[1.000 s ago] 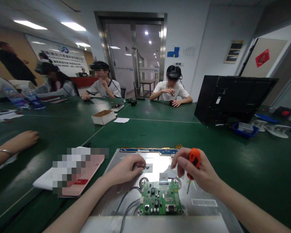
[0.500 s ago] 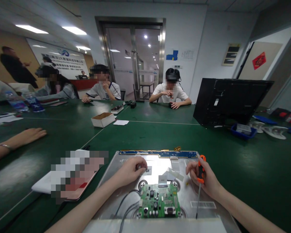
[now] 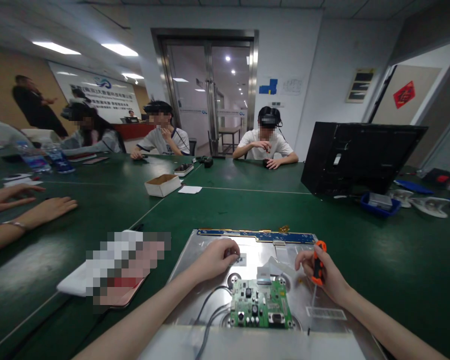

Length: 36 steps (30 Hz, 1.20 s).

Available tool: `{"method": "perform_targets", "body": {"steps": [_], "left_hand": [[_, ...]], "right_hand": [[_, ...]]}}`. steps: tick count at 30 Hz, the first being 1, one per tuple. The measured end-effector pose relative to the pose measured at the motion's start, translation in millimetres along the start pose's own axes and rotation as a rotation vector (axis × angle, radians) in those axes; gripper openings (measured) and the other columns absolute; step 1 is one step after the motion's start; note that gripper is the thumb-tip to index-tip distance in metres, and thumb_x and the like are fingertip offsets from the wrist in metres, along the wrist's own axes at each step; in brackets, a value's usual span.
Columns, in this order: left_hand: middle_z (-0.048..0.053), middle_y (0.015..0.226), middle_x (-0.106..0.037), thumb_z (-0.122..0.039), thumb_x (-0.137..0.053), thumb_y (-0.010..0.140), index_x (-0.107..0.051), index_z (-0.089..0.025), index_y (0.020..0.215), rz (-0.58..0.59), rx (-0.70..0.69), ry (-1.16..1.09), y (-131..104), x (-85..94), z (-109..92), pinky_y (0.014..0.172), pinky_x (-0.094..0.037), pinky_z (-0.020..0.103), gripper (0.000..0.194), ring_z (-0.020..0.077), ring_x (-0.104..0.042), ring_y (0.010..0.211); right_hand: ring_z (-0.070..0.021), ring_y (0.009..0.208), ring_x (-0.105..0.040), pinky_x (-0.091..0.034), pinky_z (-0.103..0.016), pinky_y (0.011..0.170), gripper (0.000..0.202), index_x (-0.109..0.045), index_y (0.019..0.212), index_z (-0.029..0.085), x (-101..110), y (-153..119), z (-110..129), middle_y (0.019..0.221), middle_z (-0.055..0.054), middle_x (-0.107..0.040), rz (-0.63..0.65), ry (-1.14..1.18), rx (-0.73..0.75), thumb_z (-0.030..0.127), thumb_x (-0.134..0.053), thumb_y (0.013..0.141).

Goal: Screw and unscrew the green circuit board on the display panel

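Observation:
A silver metal panel (image 3: 189, 260) lies before me, with a green circuit board (image 3: 260, 300) fixed on it and a blue strip board (image 3: 255, 236) along its far edge. Over the panel's left part, my left hand (image 3: 221, 257) is curled near a small label; its fingertips are pressed together, and whatever they pinch is too small to name. My right hand (image 3: 322, 270) holds an orange and black screwdriver (image 3: 318, 262), its shaft pointing down towards the panel's near right part. Grey cables run from the board's left side.
A black monitor (image 3: 360, 157) and blue tray (image 3: 380, 204) stand back right. Left are a covered pink object (image 3: 123, 295), a white box (image 3: 163, 186) and another person's hands (image 3: 56, 207). Several people sit around the green table (image 3: 247, 205).
The view has shifted, so the panel and both my hands appear further right. A second hand of the person at the left has come into view.

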<state>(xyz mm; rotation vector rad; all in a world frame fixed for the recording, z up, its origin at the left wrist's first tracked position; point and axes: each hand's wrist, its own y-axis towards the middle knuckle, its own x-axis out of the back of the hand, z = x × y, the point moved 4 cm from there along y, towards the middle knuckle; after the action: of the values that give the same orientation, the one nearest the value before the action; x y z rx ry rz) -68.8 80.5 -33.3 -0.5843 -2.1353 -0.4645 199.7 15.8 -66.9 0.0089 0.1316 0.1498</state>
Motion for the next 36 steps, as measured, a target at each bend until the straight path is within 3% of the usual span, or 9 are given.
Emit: {"method": "perform_targets", "body": {"steps": [8,11,15,20,29,36], "left_hand": [[0.004,0.077,-0.066,-0.016,-0.053,0.077,-0.068,-0.016,0.080,-0.009,-0.017,0.007,18,-14.1,-9,0.062,-0.039,0.025,0.015,0.0178,-0.057,0.070],[0.004,0.078,-0.067,-0.016,-0.055,0.077,-0.069,-0.016,0.081,-0.009,-0.025,0.003,23,-17.5,-13,0.064,-0.041,0.026,0.015,0.0180,-0.058,0.071],[0.005,0.083,-0.068,-0.019,-0.056,0.079,-0.072,-0.017,0.082,-0.017,-0.031,-0.009,25,-17.4,-15,0.069,-0.044,0.026,0.016,0.0186,-0.060,0.076],[0.004,0.083,-0.069,-0.017,-0.058,0.078,-0.073,-0.017,0.082,-0.024,-0.047,-0.019,23,-14.5,-15,0.072,-0.045,0.027,0.015,0.0186,-0.061,0.078],[0.004,0.081,-0.068,-0.009,-0.058,0.079,-0.069,-0.016,0.077,-0.109,-0.079,0.006,20,-10.9,-14,0.071,-0.044,0.026,0.014,0.0180,-0.061,0.077],[0.003,0.075,-0.064,-0.022,-0.057,0.086,-0.062,-0.017,0.076,-0.177,-0.062,0.019,12,-3.8,-22,0.064,-0.039,0.026,0.013,0.0167,-0.056,0.069]], "right_hand": [[-0.0054,0.032,-0.013,-0.005,-0.025,0.037,0.068,-0.068,0.065,0.014,16,8,9,0.038,0.008,-0.025,-0.037,0.008,-0.026,0.073,-0.040,0.083],[-0.0056,0.033,-0.014,-0.006,-0.025,0.037,0.066,-0.067,0.067,0.014,6,17,19,0.040,0.007,-0.027,-0.047,0.016,-0.016,0.071,-0.039,0.084],[-0.0060,0.035,-0.019,-0.010,-0.023,0.037,0.068,-0.065,0.064,0.014,-26,37,29,0.041,0.006,-0.030,-0.008,0.041,0.011,0.075,-0.039,0.081],[-0.0061,0.034,-0.017,-0.012,-0.022,0.035,0.071,-0.065,0.066,0.015,-56,58,23,0.039,0.007,-0.032,0.035,0.087,-0.003,0.077,-0.035,0.080],[-0.0060,0.033,-0.018,-0.014,-0.021,0.034,0.071,-0.067,0.074,0.014,-53,54,9,0.039,0.008,-0.032,0.022,0.157,-0.012,0.078,-0.038,0.078],[-0.0056,0.033,-0.021,-0.013,-0.022,0.035,0.068,-0.065,0.066,0.015,-52,54,8,0.038,0.007,-0.034,-0.004,0.173,-0.018,0.078,-0.041,0.077]]}}
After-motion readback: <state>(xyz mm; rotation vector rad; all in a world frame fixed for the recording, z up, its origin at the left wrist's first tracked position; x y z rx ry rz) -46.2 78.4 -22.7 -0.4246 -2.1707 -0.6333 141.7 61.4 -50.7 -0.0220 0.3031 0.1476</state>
